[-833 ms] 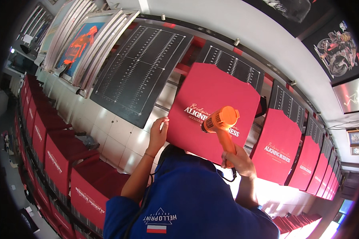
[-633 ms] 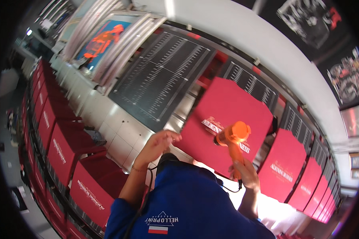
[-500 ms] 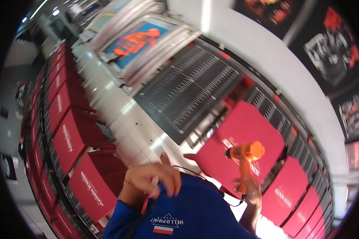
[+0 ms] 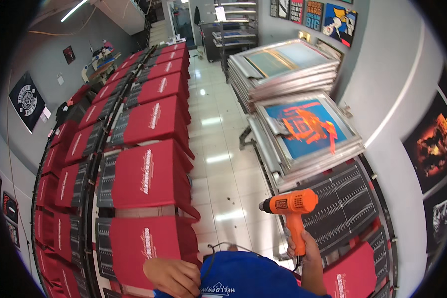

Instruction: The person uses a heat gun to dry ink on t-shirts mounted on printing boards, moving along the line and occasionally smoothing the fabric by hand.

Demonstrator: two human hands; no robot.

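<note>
My right hand [image 4: 308, 247] is wrapped round the handle of an orange heat gun [image 4: 294, 208], held up with its black nozzle pointing left. A dark cord [image 4: 243, 247] loops in front of my blue shirt [image 4: 243, 270]. My left hand [image 4: 174, 275] is at the lower edge, in front of the nearest red T-shirt [image 4: 134, 248] on the left row. Its fingers are curled together, and whatever they may hold is hidden. Another red T-shirt [image 4: 350, 273] with white print lies on a board below my right hand.
Long rows of black boards carrying red printed T-shirts [image 4: 149, 174] run along the left. A tiled floor [image 4: 216, 174] forms the aisle. Stacked framed screens [image 4: 283, 64] stand at right, one with a blue and orange design [image 4: 308, 126]. A bare dark board [image 4: 342, 198] lies behind the heat gun.
The view has swung left and up along the aisle. The heat gun has moved away from over the right red T-shirt and now shows before the bare board. My left hand is lower in view.
</note>
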